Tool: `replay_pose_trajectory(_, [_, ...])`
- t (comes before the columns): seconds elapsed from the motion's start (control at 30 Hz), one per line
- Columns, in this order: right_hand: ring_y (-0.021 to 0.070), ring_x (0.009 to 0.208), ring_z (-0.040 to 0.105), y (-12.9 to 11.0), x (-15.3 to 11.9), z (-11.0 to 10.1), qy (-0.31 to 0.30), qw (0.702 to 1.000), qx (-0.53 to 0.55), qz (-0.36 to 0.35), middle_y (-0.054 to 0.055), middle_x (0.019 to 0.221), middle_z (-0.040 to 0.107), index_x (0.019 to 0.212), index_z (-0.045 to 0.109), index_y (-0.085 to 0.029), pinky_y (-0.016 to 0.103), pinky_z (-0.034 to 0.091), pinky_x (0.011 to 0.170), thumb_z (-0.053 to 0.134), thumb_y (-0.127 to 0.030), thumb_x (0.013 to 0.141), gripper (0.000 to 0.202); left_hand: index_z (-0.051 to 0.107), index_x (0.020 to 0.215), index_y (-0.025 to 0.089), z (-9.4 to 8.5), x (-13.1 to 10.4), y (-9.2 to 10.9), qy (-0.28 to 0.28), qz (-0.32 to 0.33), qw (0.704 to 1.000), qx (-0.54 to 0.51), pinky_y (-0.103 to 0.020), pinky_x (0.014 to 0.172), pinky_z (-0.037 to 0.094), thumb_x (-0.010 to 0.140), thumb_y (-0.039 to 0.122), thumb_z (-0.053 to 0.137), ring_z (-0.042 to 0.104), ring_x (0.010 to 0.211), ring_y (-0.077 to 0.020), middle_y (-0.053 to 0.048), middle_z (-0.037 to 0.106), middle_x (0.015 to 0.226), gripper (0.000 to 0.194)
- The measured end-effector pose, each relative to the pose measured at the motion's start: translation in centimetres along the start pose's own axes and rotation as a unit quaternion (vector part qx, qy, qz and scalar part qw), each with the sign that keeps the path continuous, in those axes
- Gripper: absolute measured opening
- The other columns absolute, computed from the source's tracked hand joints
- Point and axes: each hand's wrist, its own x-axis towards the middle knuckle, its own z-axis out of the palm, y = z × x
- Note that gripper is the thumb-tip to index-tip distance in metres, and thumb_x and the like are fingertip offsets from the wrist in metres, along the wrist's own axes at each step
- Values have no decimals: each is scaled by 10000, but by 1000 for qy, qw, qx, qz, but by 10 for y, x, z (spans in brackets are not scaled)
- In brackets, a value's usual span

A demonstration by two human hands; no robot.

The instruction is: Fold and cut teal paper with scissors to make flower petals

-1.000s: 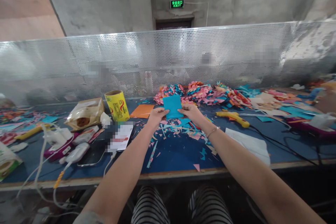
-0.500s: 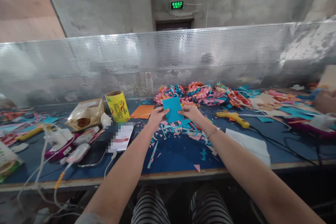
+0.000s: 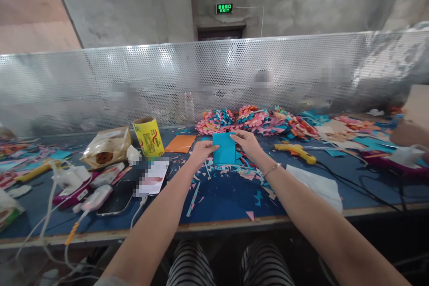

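Observation:
Between my hands is a blue sheet of paper, held up just above the table and facing me. My left hand pinches its left edge between thumb and fingers. At the upper right edge, my right hand grips the paper, thumb in front and the other fingers partly hidden behind. Below and around it lie small paper scraps in blue, pink and white. Just behind sits a pile of pink, blue and orange paper cuttings.
To the left stand a yellow tape roll, an orange paper sheet, a phone and cables. A yellow glue gun and a white cloth lie right. A perforated metal screen backs the table. Another person's hand shows far right.
The blue paper has come down slightly. My right hand has shifted from the paper's lower right side to its upper right edge, while my left hand still pinches the left side.

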Motion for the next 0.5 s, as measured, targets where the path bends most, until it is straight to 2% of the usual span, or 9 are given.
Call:
replay_pose_trajectory(0.13, [90, 466, 367, -1, -1, 1, 7, 1000, -21, -23, -43, 508, 404, 607, 489, -200, 242, 320, 458, 644, -501, 622, 339, 535, 554, 146, 1, -2, 2, -25, -28, 999, -39, -245, 508, 439, 451, 463, 761, 478, 480, -95, 38, 484, 483, 403])
replay_pose_trajectory(0.27, [91, 479, 363, -2, -3, 4, -17, 999, -40, -33, -42, 513, 373, 592, 466, -198, 238, 309, 455, 626, -501, 633, 345, 576, 630, 150, -1, 1, 0, 36, 29, 998, -49, -246, 525, 450, 550, 484, 704, 509, 525, -109, 19, 527, 545, 367])
replay_pose_trajectory(0.33, [91, 479, 354, -3, -3, 6, -29, 998, -48, -37, -43, 507, 351, 578, 442, -201, 238, 309, 455, 617, -507, 643, 359, 593, 655, 151, -3, 3, -2, 49, 52, 996, -45, -247, 529, 446, 598, 479, 672, 513, 535, -114, 10, 539, 566, 342])
replay_pose_trajectory(0.5, [87, 476, 335, -5, -5, 8, -26, 996, -70, -58, -49, 499, 318, 542, 391, -202, 246, 316, 474, 611, -520, 641, 399, 596, 620, 159, -7, 7, -6, 71, 59, 995, -22, -249, 539, 426, 613, 445, 660, 488, 524, -111, 15, 519, 540, 293])
